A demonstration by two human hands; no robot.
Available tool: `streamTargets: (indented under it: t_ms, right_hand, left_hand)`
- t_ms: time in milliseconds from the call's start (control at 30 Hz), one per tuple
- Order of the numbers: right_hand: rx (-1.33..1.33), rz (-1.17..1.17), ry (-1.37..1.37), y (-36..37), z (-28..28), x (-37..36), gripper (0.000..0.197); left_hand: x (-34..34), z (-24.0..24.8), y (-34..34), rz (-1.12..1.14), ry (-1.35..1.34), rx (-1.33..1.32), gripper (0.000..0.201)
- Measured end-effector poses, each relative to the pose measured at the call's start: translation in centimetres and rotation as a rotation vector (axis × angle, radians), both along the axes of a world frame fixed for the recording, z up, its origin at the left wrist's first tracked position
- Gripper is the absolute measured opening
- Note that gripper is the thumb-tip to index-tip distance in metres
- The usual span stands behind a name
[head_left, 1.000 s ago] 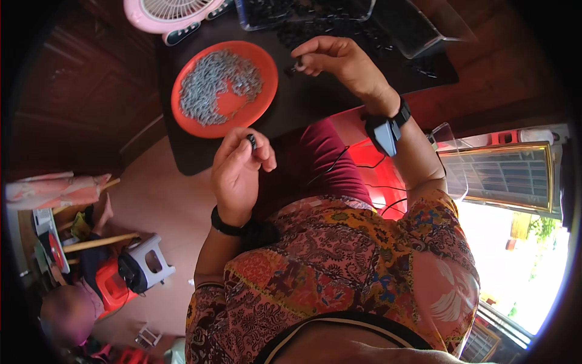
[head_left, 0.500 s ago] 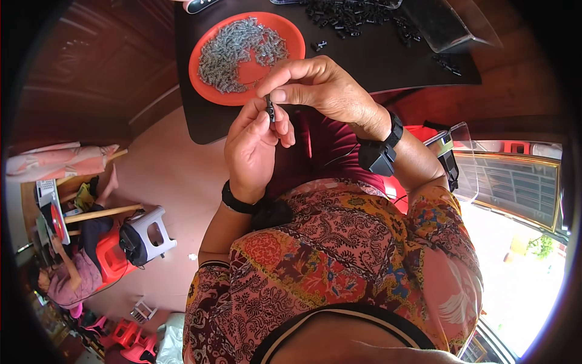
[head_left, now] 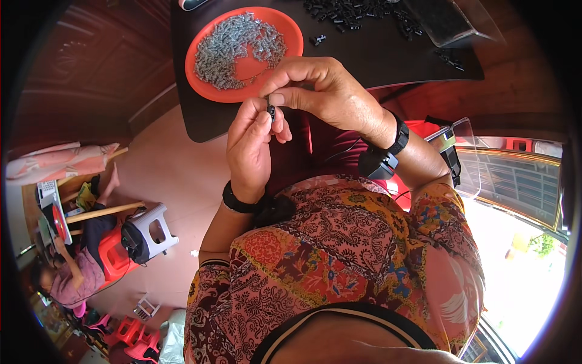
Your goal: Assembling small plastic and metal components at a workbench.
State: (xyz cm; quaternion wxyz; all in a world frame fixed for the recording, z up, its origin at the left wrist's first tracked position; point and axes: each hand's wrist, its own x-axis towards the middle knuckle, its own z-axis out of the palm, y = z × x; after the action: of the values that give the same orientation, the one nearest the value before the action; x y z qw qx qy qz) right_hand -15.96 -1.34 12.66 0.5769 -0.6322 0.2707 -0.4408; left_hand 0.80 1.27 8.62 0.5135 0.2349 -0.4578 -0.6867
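Well, one round red dish (head_left: 221, 95) sits near the left end of the black table (head_left: 376, 64), and it is heaped with small silvery coiled pieces (head_left: 219, 56), too many to count; a bare patch of its floor shows toward the right. One clear plastic tray (head_left: 456, 37) stands by the table's far right corner, and I cannot tell whether anything lies inside. Beside it, along the far edge, spreads a pile of small black parts (head_left: 348, 17), likewise past counting. Two lesser groups lie apart: a tiny cluster (head_left: 317, 40) between pile and dish, and a scatter (head_left: 448, 59) near the right edge, their pieces overlapping too much to number. A single black part (head_left: 271, 113) is up in the two hands, at the near edge, close to the dish's near rim. The left hand (head_left: 250, 151) pinches it between thumb and fingers. The right hand (head_left: 324, 91) has thumb and forefinger brought together at its upper end; whether they grip something separate, I cannot tell.
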Motion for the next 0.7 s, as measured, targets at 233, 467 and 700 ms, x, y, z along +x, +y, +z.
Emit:
streamTargets:
  t_ms: [233,467,700]
  right_hand:
    - [-0.386,-0.295,0.296,0.4,0.2,0.3,0.009]
    - [-0.493,-0.366,0.349,0.8,-0.6,0.7,0.007]
    - [-0.328,-0.307,0.223,1.3,-0.7,0.7,0.021]
  left_hand:
    - [-0.4,0.1,0.4,0.027,-0.001,0.035,0.025]
    - [-0.5,-0.5,0.4,0.062,0.014,0.049,0.023]
    - [-0.1,-0.1,-0.4,0.039,0.107,0.138,0.021]
